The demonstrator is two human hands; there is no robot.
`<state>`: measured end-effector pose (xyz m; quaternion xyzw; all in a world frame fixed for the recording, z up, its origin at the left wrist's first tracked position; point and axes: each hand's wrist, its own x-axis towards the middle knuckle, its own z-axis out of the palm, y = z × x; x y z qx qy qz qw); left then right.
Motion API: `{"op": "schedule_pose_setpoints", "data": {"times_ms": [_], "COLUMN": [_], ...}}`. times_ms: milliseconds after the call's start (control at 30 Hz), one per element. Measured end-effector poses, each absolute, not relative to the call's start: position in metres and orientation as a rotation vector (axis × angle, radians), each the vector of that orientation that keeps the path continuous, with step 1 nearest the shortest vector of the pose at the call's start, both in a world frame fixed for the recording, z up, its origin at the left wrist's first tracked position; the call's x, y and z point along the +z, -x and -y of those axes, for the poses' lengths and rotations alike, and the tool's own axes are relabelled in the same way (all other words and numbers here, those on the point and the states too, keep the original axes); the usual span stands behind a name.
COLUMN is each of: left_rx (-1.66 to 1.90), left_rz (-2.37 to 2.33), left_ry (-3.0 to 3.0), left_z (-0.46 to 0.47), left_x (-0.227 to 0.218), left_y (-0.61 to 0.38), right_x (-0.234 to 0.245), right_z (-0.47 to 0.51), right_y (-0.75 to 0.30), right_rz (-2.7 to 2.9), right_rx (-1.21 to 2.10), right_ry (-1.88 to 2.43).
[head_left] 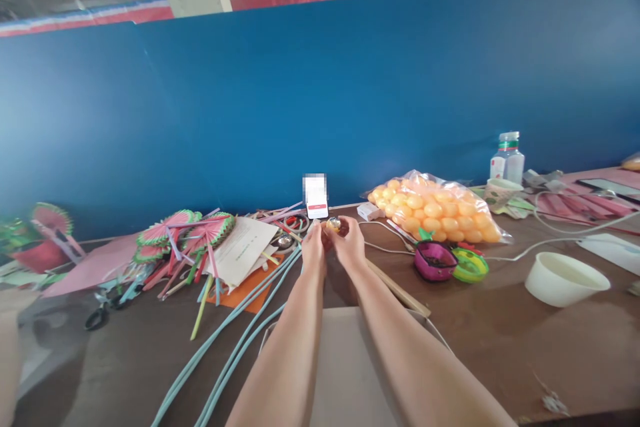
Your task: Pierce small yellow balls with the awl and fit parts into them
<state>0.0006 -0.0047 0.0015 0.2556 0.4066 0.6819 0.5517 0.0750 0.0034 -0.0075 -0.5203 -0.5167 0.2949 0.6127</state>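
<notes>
Right hand (pixel 353 245) pinching small shiny gold rounded piece (pixel 333 223) between the hands; left hand (pixel 313 248) alongside, closure unclear. Keep pinch light, wrists clear of pale-blue flexible cords (pixel 216 335) left of grip.

Small shiny piece (pixel 333 222) between left hand (pixel 313 248) and right hand (pixel 351 243) partly covered, too small to identify. Phone (pixel 317 207) blurred up top. Pale-blue cords (pixel 200 358) run off the lower edge.

Left hand (pixel 313 250): fingers bent inward. Right hand (pixel 351 245) just right of left hand, fingers curled in pinch. Left forearm (pixel 295 347) bare, below left hand; right forearm (pixel 400 340) bare, slanting, below right.
</notes>
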Motion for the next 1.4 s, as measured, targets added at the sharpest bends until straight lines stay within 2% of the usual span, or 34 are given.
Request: {"op": "schedule_pose_setpoints", "data": {"times_ms": [267, 533, 933, 1000, 1200, 1400], "left_rx": [1.633, 1.652, 1.62, 1.604, 1.644, 1.693], "left_rz": [-0.851, -0.865, -0.803, -0.804, -0.805, -0.779], "left_ry": [-0.686, -0.603, -0.573, -0.446, -0.148, -0.107], "left_z": [-0.003, -0.001, 0.0, -0.001, -0.004, -0.002], "left_x": [-0.009, -0.006, -0.001, 0.0, 0.001, 0.002], "left_y": [0.002, 0.005, 0.004, 0.006, 0.013, 0.016], "right_x": [-0.008, -0.004, -0.001, 0.004, 0.009, -0.001], "right_z": [-0.003, -0.008, -0.007, -0.005, 0.012, 0.01], "right_y": [-0.075, -0.075, -0.079, -0.082, -0.092, -0.097], "right_rz": [1.294, 1.093, 0.99, 1.052, 1.625, 1.823], "right_rx": [0.639, 1.071, 1.156, 1.068, 0.466, 0.462], "right_ry": [1.23, 1.023, 0.998, 1.11, 1.895, 2.035]}}
